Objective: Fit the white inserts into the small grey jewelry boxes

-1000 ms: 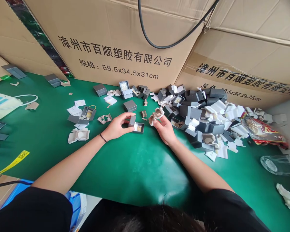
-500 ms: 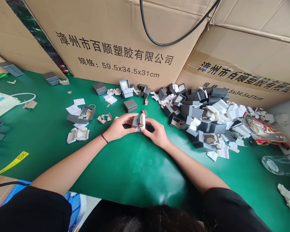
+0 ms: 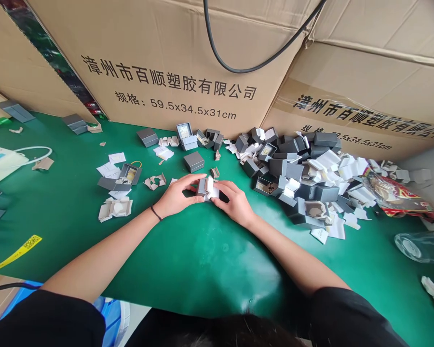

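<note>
At the middle of the table (image 3: 217,260), straight out at 12 o'clock from the person's body, a small grey box (image 3: 201,187) sits between the two hands. The left hand (image 3: 177,195), on its 9 o'clock side, has it gripped between fingers and thumb. The right hand (image 3: 236,205), at about 4 o'clock, pinches a pale paper insert (image 3: 210,184) up against the box; how far the insert sits inside is hidden by the fingers.

The step in hand seems to be fitting the insert and box together. From this pose, the next move would call for a steady left grip and light right fingertips, since thin card looks easy to crush or skew.

Room is tightest at 11 to 1 o'clock: a closed box (image 3: 194,162) and a card scrap (image 3: 215,172) lie just beyond the fingers, with tall cartons (image 3: 166,33) forming a wall farther back. A heap of boxes and paper (image 3: 292,169) bounds 2 to 4 o'clock, and an open box (image 3: 129,176) lies at 9. The freest stretch runs from 5 to 7 o'clock, down to the table's near edge.
</note>
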`<action>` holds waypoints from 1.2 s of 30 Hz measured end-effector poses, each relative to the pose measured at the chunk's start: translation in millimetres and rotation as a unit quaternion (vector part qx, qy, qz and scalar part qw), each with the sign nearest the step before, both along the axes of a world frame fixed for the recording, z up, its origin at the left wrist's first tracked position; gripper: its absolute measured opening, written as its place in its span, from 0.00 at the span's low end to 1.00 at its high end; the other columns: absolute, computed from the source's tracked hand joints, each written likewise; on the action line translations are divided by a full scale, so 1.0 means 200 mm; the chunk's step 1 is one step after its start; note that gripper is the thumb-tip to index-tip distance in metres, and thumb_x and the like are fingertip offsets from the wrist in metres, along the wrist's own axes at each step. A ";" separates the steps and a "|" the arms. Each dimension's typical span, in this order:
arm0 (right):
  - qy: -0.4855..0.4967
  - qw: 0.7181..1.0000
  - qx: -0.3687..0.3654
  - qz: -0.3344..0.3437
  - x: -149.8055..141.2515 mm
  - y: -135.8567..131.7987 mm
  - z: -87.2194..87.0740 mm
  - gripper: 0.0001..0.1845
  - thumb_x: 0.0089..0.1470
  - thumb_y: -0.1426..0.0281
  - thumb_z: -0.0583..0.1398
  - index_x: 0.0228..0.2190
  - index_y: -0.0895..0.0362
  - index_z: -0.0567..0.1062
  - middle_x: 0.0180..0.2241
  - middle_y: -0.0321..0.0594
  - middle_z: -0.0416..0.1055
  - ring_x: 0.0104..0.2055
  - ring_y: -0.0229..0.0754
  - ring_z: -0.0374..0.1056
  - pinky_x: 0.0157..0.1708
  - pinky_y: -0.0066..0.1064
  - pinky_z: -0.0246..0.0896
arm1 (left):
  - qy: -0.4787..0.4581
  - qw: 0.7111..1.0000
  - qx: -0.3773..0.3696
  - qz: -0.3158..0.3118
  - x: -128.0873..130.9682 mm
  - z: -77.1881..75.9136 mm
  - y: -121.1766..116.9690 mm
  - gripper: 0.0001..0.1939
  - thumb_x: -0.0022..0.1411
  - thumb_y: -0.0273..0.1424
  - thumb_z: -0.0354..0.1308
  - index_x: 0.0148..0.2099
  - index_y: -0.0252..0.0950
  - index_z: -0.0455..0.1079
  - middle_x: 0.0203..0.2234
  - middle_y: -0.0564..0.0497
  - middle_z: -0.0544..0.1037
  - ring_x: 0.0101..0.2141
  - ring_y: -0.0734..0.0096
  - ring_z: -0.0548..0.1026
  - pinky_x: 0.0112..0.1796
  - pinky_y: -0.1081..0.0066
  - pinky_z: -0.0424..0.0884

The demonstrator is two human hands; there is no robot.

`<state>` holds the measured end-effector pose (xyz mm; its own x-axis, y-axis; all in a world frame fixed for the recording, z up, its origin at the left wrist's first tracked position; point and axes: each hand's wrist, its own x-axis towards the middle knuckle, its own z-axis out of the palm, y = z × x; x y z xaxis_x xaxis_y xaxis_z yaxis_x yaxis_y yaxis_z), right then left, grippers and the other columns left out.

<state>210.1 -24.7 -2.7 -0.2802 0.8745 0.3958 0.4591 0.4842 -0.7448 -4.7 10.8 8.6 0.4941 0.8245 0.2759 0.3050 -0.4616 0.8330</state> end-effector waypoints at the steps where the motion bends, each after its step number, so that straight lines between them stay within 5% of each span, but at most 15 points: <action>1: -0.011 1.000 0.011 -0.001 0.00 0.00 -0.01 0.18 0.53 0.64 0.59 0.47 0.49 0.71 0.47 0.44 0.69 0.51 0.49 0.63 0.51 0.45 0.60 | -0.002 1.000 0.006 -0.001 0.00 0.00 0.00 0.31 0.51 0.40 0.64 0.57 0.40 0.63 0.53 0.42 0.69 0.44 0.60 0.74 0.42 0.60 0.75; 16: -0.147 0.982 0.099 0.071 0.07 0.00 0.05 0.17 0.57 0.61 0.55 0.45 0.56 0.69 0.43 0.48 0.70 0.44 0.48 0.63 0.43 0.44 0.66 | 0.041 0.999 0.003 -0.006 -0.01 0.01 -0.01 0.31 0.53 0.41 0.62 0.58 0.41 0.61 0.51 0.45 0.71 0.47 0.60 0.73 0.46 0.62 0.73; 27: -0.193 0.977 0.094 -0.012 0.03 -0.04 0.06 0.12 0.54 0.66 0.57 0.41 0.56 0.74 0.41 0.44 0.70 0.41 0.46 0.61 0.39 0.37 0.64 | 0.032 0.999 -0.027 -0.011 0.00 0.01 0.00 0.32 0.53 0.40 0.63 0.58 0.39 0.61 0.53 0.43 0.70 0.48 0.59 0.72 0.47 0.62 0.71; 36: -0.350 0.916 0.196 -0.019 0.05 -0.06 0.06 0.16 0.60 0.64 0.51 0.44 0.54 0.73 0.44 0.45 0.71 0.43 0.46 0.62 0.35 0.35 0.59 | 0.048 0.998 -0.027 -0.012 0.00 0.02 0.00 0.32 0.53 0.40 0.62 0.59 0.39 0.60 0.55 0.43 0.67 0.52 0.58 0.69 0.52 0.62 0.68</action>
<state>220.2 -37.0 8.9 -0.5580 0.7179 0.4162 0.7792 0.6258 -0.0348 -4.5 10.5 13.2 0.5360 0.8244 0.1821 0.3747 -0.4256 0.8237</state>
